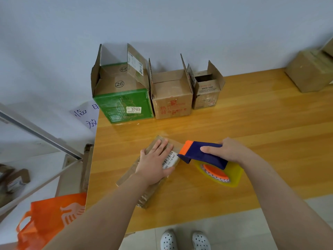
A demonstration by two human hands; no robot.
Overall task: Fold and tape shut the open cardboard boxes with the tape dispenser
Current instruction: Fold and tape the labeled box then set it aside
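Cardboard boxes [170, 91], three open-flapped, along pale wall on glossy wooden table [234, 123]. Flat taped box [153, 170] under spread left hand [155, 161]; right hand [232, 150] grips blue-orange tape dispenser [207, 156].

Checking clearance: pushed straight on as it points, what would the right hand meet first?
The right hand's tape dispenser likely meets the small flat box by its barcode label, then the left hand.

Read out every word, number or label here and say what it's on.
"3703": white sticker on the green box.
"26", circled: twice on the green box's flaps.
"05-101-16-6A7": barcode label on the flat box under the left hand; start hidden.
"临" and "放": handwritten paper beside the green box.
Unreadable: red print on the middle box, print on the small box.
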